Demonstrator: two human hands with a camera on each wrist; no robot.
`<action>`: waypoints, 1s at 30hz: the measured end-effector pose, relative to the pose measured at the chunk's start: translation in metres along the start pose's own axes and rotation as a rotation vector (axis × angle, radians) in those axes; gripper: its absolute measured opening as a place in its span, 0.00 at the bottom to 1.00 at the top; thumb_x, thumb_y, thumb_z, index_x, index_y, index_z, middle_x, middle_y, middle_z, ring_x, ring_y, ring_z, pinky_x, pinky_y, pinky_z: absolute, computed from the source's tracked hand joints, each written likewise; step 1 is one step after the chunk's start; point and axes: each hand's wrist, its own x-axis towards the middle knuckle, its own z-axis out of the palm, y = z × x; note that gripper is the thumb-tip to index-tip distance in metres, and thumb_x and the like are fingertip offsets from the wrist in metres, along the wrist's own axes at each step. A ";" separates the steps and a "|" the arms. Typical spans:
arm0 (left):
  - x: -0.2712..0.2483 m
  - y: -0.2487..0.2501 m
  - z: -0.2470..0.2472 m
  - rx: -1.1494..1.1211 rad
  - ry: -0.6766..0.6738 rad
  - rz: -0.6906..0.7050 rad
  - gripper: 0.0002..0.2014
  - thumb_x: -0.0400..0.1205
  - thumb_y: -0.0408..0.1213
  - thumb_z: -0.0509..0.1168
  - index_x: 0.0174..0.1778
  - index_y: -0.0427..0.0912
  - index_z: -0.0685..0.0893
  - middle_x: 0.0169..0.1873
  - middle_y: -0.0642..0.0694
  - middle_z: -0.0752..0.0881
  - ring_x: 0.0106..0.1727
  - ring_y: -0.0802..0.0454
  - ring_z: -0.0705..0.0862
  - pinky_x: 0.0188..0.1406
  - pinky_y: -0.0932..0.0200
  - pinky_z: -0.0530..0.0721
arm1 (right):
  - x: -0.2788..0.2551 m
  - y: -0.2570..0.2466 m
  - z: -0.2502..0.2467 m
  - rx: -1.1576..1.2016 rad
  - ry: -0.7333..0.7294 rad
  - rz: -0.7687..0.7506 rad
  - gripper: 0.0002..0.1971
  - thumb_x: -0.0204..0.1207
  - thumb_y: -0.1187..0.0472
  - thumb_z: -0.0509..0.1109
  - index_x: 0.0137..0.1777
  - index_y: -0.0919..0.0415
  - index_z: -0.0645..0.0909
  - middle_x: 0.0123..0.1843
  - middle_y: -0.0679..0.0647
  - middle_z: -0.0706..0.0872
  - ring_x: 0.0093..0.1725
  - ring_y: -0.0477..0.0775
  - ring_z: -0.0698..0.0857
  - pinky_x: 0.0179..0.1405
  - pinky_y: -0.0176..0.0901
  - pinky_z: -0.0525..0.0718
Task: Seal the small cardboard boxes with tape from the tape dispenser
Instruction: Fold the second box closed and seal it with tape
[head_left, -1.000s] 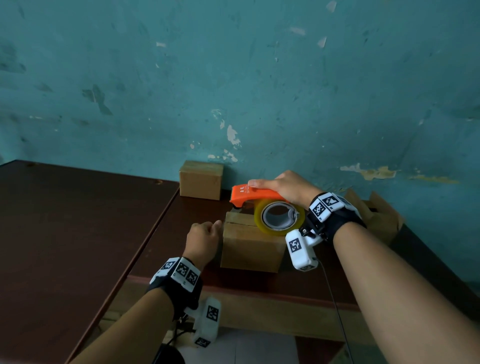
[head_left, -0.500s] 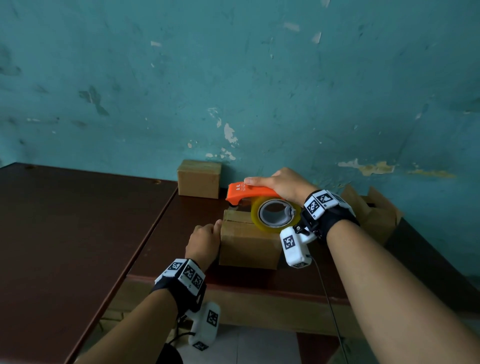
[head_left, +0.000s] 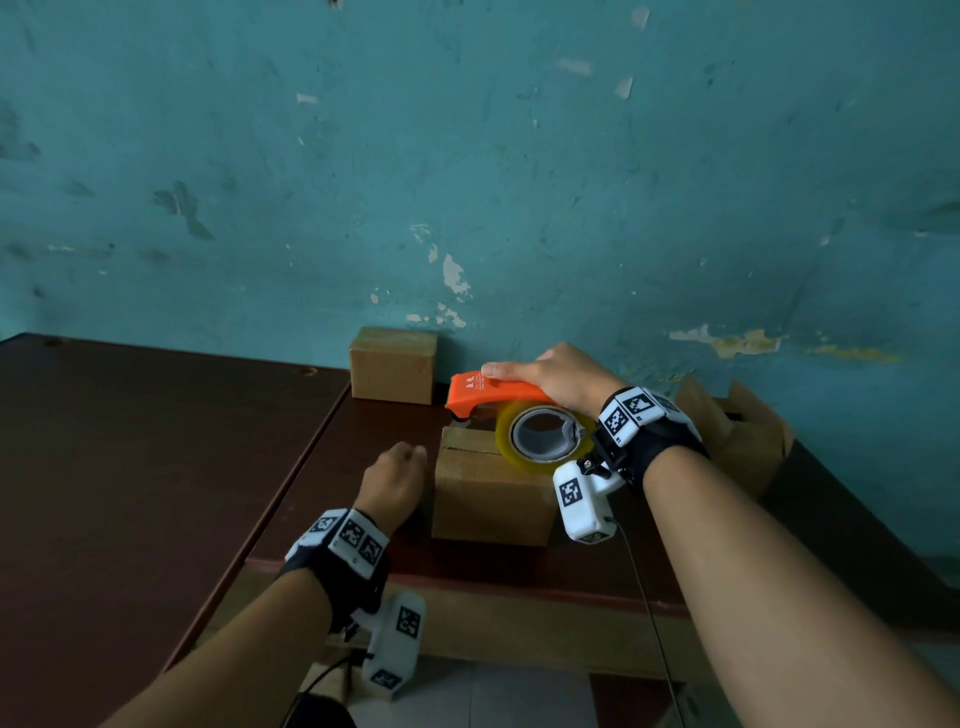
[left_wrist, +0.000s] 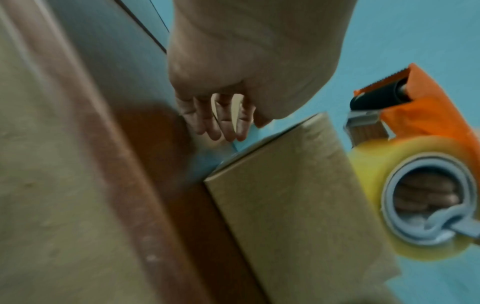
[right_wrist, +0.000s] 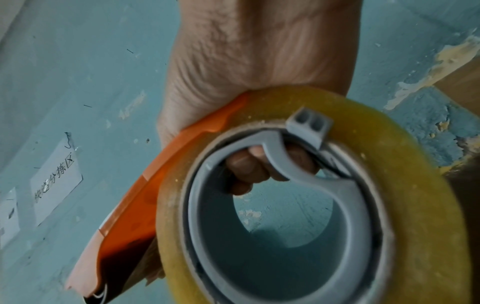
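A small closed cardboard box (head_left: 488, 493) stands near the front edge of the dark wooden table (head_left: 337, 467). My right hand (head_left: 556, 374) grips the orange tape dispenser (head_left: 478, 389), index finger stretched along its top. Its front end is at the far edge of the box's top, and the yellowish tape roll (head_left: 506, 444) sits over the lid. In the right wrist view my fingers (right_wrist: 249, 166) curl through the roll's grey core. My left hand (head_left: 395, 478) hovers just left of the box, not touching it. In the left wrist view, its fingers (left_wrist: 221, 123) hang loose and hold nothing.
A second closed box (head_left: 392, 364) stands against the teal wall at the back. An open box (head_left: 743, 436) with raised flaps sits to the right, behind my right wrist. A second dark table (head_left: 130, 467) adjoins on the left.
My left hand has come off the side of the box and drawn slightly left. The right hand and dispenser have stayed at the box's far edge.
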 end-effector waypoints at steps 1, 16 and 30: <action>0.003 0.005 -0.003 -0.086 0.018 -0.014 0.18 0.92 0.52 0.57 0.50 0.44 0.86 0.52 0.41 0.88 0.56 0.40 0.87 0.63 0.43 0.85 | 0.000 0.000 0.000 -0.001 -0.003 0.000 0.34 0.63 0.22 0.80 0.29 0.53 0.76 0.27 0.53 0.81 0.26 0.53 0.81 0.40 0.47 0.79; 0.015 0.042 0.011 0.042 -0.057 0.109 0.17 0.94 0.43 0.50 0.52 0.45 0.83 0.54 0.39 0.88 0.58 0.38 0.87 0.61 0.44 0.85 | 0.009 0.000 0.002 -0.013 -0.030 0.007 0.34 0.63 0.23 0.81 0.27 0.54 0.75 0.23 0.52 0.80 0.25 0.55 0.81 0.39 0.48 0.79; 0.010 0.052 0.010 0.315 -0.021 0.093 0.11 0.92 0.38 0.50 0.53 0.43 0.78 0.51 0.40 0.83 0.55 0.37 0.84 0.53 0.48 0.80 | 0.007 -0.010 -0.005 -0.167 -0.097 0.003 0.37 0.64 0.19 0.76 0.28 0.53 0.68 0.26 0.50 0.71 0.26 0.53 0.74 0.39 0.50 0.71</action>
